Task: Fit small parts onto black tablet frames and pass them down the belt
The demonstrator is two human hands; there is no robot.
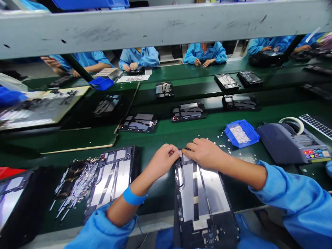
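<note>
An opened tablet [197, 193], its silvery internals and black cables exposed, lies in front of me with its near end beyond the table edge. My left hand [166, 159] pinches at the tablet's far left corner; whatever its fingertips hold is too small to make out. Against the same far edge, my right hand [206, 154] rests with bent fingers, thumb and forefinger close to the left fingertips. What lies under the right fingers is hidden. A blue band [134, 196] circles my left wrist.
Left of me are a stack of opened tablets [114, 173] and a pile of thin metallic strips [80, 188]. On the right stand a blue tray [252, 137] of small white pieces and a tape dispenser [285, 145]. More tablets [188, 110] lie beyond; co-workers sit opposite under a beam [166, 26].
</note>
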